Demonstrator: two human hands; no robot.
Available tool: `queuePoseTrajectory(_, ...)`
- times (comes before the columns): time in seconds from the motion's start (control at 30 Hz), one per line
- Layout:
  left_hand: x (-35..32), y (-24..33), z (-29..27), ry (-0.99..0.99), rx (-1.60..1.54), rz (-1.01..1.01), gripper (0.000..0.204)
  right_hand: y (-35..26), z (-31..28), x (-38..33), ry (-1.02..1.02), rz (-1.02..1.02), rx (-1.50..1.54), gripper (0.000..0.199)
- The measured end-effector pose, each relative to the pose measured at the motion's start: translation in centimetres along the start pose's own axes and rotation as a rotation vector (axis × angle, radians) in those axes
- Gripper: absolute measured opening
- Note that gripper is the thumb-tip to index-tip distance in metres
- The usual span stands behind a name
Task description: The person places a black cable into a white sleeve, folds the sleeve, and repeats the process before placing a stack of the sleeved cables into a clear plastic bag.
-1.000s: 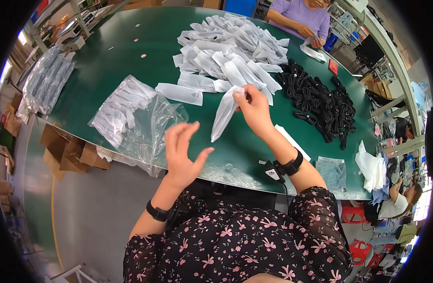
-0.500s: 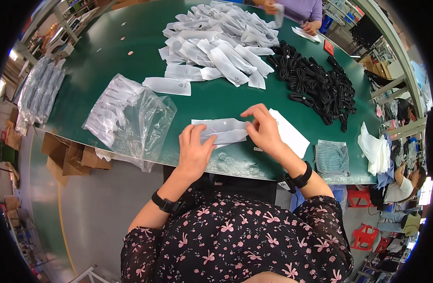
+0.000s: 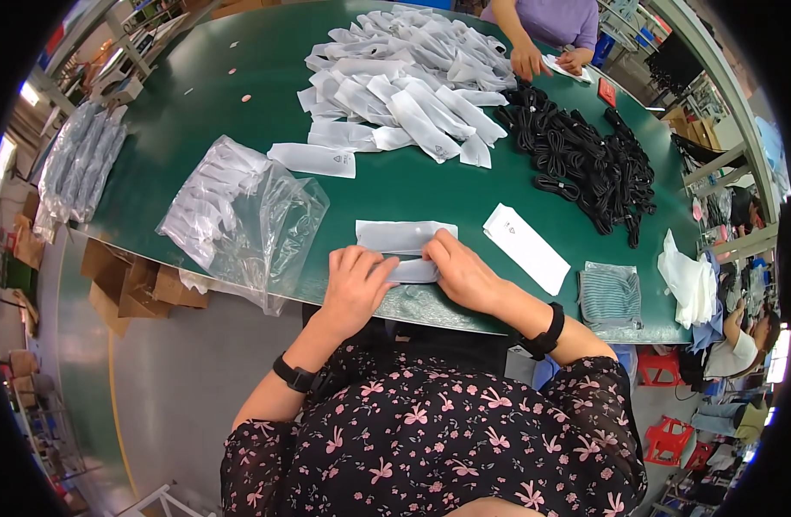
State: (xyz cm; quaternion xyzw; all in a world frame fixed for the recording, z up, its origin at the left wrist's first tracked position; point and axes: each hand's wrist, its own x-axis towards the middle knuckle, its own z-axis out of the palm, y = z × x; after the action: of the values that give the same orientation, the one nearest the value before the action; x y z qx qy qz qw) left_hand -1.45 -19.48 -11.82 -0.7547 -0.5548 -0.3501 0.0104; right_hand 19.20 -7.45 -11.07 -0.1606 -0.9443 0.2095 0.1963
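Near the front edge of the green table [image 3: 240, 207], a white translucent pouch [image 3: 408, 233] lies crosswise before my hands. My left hand [image 3: 352, 289] is closed on the left end of a narrower white strip [image 3: 415, 272] on the near side of the pouch. Bent fingers of my right hand [image 3: 462, 274] pinch the strip's right end. Whether strip and pouch are one piece, I cannot tell. A flat stack of white sleeves [image 3: 527, 250] lies right of my right hand.
A large heap of filled white pouches [image 3: 412, 86] covers the far middle, with coiled black cables [image 3: 576, 164] at its right. Left stands a clear bag [image 3: 279, 224] of white pouches. A bagged striped item [image 3: 609, 295] lies front right. Across the table, a co-worker's hand [image 3: 526, 62] reaches near the cables.
My right hand has come down and left from the pouch's upper right corner to the near strip. My left hand stays close by. The co-worker's hand has moved down toward the cables.
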Motion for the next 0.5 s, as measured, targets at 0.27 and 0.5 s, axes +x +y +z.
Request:
queuePoseTrajectory(0.27, -0.9, -0.5, 0.6, -0.146, -0.174, -0.017, 0.030, -0.3, -4.8, 4.0, -0.043, 0.405, 0.280, 0.032)
queuePoseTrajectory(0.5, 1.4, 0.4, -1.5, -0.012, -0.001, 0.029, 0.028, 2.7, -1.3, 3.4, -0.094, 0.263, 0.246, 0.026)
